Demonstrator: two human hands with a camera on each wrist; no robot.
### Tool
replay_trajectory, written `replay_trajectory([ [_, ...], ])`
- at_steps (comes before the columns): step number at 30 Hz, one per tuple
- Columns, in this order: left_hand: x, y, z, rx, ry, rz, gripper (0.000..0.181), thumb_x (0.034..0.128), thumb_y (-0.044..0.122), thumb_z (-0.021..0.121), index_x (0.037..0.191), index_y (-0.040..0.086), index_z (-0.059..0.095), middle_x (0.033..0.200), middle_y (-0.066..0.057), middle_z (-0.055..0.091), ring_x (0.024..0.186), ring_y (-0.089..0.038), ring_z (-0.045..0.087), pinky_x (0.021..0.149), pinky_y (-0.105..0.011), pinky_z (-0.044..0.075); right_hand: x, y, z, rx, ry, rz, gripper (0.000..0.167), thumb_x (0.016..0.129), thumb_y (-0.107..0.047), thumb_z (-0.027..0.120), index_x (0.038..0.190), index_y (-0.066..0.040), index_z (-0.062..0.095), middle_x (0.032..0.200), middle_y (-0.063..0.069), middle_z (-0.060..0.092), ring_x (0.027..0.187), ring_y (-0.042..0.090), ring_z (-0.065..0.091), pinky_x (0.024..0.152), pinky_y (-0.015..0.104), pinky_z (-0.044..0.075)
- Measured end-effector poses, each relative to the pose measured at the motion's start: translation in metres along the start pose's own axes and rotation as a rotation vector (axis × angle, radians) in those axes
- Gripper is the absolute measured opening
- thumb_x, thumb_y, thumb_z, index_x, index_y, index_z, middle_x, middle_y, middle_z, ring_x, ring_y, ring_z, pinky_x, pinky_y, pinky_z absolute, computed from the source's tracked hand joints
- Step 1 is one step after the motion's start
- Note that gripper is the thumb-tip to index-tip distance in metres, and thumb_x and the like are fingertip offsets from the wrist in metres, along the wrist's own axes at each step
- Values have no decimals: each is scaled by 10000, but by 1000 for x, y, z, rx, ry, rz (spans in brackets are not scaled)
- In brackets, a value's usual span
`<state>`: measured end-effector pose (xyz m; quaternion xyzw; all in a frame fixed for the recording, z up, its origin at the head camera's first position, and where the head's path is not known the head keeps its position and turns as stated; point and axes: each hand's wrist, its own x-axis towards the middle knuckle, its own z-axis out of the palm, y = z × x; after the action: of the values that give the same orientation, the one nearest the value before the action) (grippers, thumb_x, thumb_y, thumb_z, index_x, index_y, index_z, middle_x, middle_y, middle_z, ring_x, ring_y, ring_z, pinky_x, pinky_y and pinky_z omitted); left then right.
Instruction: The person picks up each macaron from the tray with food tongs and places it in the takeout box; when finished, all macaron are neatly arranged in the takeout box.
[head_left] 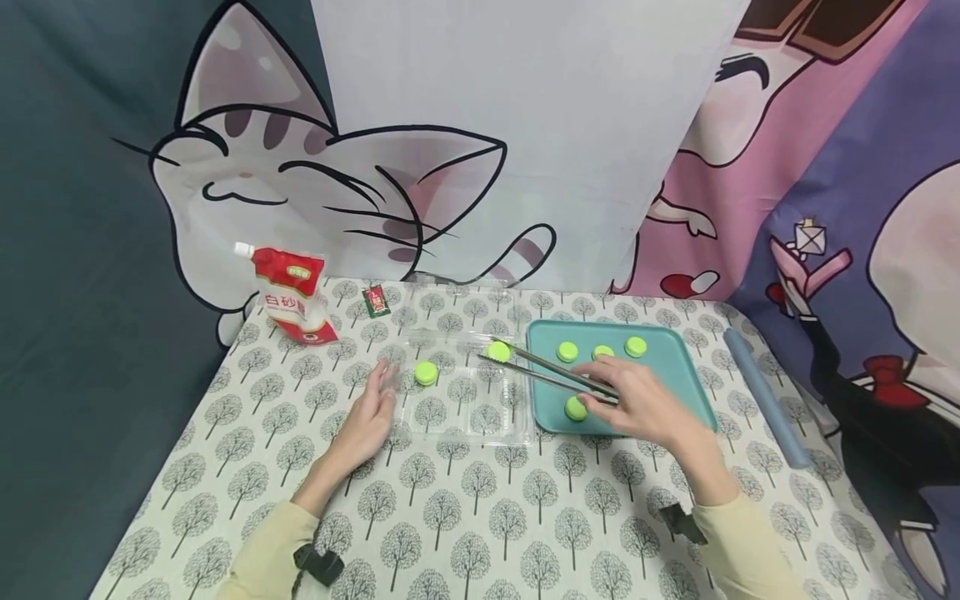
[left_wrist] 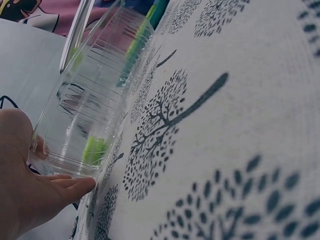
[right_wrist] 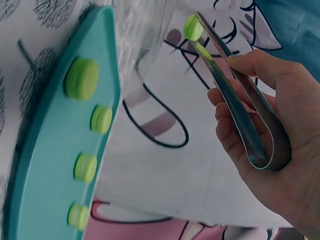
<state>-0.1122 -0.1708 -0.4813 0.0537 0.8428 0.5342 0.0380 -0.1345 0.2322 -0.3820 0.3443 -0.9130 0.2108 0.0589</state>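
Note:
A clear plastic container [head_left: 450, 429] with an open hinged lid lies mid-table, a green macaron [head_left: 425, 373] in its left part. My left hand [head_left: 369, 412] rests against its left side, fingers fairly straight; in the left wrist view the left hand [left_wrist: 35, 185] touches the container wall [left_wrist: 75, 125]. My right hand [head_left: 637, 398] grips metal tongs [head_left: 551, 373]. Between the tong tips is another green macaron [head_left: 498, 352], over the container's right part. The right wrist view shows the right hand [right_wrist: 270, 110] curled round the tongs [right_wrist: 235, 105], with the pinched macaron [right_wrist: 192, 28] raised.
On the right, a teal tray [head_left: 678, 379] holds several green macarons [head_left: 636, 346]. A blue-grey roll [head_left: 767, 398] lies beyond it. A red and white pouch [head_left: 295, 296] stands at back left, near a small red and green packet [head_left: 377, 302]. A printed curtain [head_left: 577, 150] hangs behind.

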Motion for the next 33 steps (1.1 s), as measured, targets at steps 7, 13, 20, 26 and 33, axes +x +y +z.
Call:
replay_trajectory([
  [7,0,1,-1,-4,0,0,613,1090,123,328,1623,44,38,1661,-195,252,1492,-390,344,1255,-551,228,21,-8,12,39,-92,18,361,893,-185,738,1235,-73,699,992,31,705,680,69,501,586,197,460],
  [13,0,2,0,-5,-4,0,610,1091,119,326,1623,44,37,1661,-201,250,1496,-392,335,1255,-550,224,34,-12,22,41,-145,4,336,893,-169,732,1207,-52,709,1005,50,716,652,36,478,596,197,464],
  [20,0,2,0,-8,-5,7,605,1091,109,318,1621,36,36,1658,-216,246,1499,-391,328,1256,-548,218,45,-12,35,36,-187,-22,331,877,-117,742,1188,-11,706,1048,90,719,615,14,469,587,183,500],
  [26,1,1,0,-8,1,17,602,1091,105,323,1619,29,43,1654,-221,255,1490,-397,342,1251,-549,231,53,-15,44,0,-203,-17,316,880,-140,758,1168,-17,708,1061,85,719,639,18,496,597,176,513],
  [33,1,-1,-1,-12,3,3,601,1092,115,321,1622,39,48,1655,-218,254,1488,-402,347,1250,-557,232,54,-18,48,-41,-207,3,345,874,-168,768,1188,-40,703,1044,63,701,605,28,459,576,170,484],
])
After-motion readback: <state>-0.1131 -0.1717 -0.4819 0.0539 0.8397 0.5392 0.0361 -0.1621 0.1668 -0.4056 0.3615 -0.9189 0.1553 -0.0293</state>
